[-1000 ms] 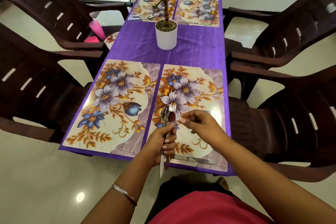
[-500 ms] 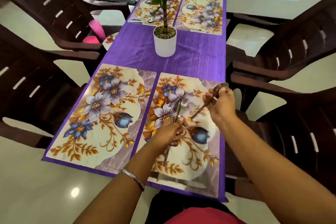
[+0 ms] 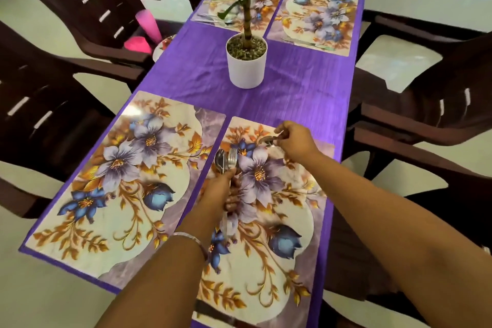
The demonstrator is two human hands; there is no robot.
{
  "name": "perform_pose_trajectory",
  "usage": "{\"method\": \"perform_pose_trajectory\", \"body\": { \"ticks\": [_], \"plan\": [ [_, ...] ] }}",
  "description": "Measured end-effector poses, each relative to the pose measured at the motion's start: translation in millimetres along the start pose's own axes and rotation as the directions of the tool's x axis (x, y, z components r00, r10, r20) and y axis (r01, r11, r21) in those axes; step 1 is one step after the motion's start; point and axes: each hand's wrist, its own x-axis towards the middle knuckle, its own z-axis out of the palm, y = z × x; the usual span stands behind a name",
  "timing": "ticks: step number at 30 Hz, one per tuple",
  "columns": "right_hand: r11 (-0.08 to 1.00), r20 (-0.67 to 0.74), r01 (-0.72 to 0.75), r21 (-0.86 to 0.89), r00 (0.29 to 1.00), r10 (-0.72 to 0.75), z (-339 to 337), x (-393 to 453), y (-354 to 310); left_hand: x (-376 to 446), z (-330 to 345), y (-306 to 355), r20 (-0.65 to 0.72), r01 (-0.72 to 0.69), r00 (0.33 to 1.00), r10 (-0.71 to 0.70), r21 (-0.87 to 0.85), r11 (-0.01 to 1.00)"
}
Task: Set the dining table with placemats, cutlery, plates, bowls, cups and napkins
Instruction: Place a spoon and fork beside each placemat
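Two floral placemats lie side by side at the near end of the purple table: the left placemat and the right placemat. My left hand grips a bundle of cutlery, a spoon and a fork sticking up, above the right placemat's left side. My right hand pinches a single spoon just above that mat's far edge. A knife lies across the mat's near edge. Two more placemats with cutlery lie at the far end.
A white pot with a green plant stands mid-table. Dark brown chairs flank both sides. On the left chair seat sit pink cups and a plate.
My right hand has pulled one spoon out of the bundle, swung it right, then brought it to the right placemat's far edge. The left hand keeps holding the rest.
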Motion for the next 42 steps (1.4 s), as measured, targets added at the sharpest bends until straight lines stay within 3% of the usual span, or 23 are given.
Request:
{"method": "perform_pose_trajectory", "body": {
  "ticks": [8, 12, 30, 36, 39, 41, 42],
  "plan": [
    [0.962, -0.093, 0.174, -0.212, 0.976, -0.197, 13, -9, 42, 4, 1, 1, -0.045, 0.025, 0.999, -0.024, 0.023, 0.999],
    [0.960, -0.141, 0.219, -0.175, 0.959, -0.244, 8, -14, 52, 3, 2, 1, -0.053, 0.023, 0.998, -0.022, 0.022, 0.999],
    [0.982, -0.173, 0.186, -0.041, 0.966, -0.190, -6, -26, 65, 0, 3, 4, -0.064, 0.019, 0.998, -0.016, 0.046, 0.999],
    [0.981, -0.178, 0.175, -0.079, 0.966, -0.187, -10, -24, 67, -3, 4, 5, -0.068, 0.027, 0.997, -0.025, 0.031, 0.999],
    [0.959, -0.281, 0.240, -0.151, 0.920, -0.274, -6, -31, 54, -3, 4, 6, -0.048, 0.039, 0.998, -0.037, 0.029, 0.999],
    [0.949, -0.314, 0.302, -0.090, 0.896, -0.314, 4, -37, 32, -2, 2, 6, -0.004, 0.033, 0.999, -0.033, 0.037, 0.999],
    [0.960, -0.278, 0.279, 0.007, 0.923, -0.266, 13, -38, 21, -2, 2, 5, 0.018, 0.022, 1.000, -0.023, 0.047, 0.999]
  ]
}}
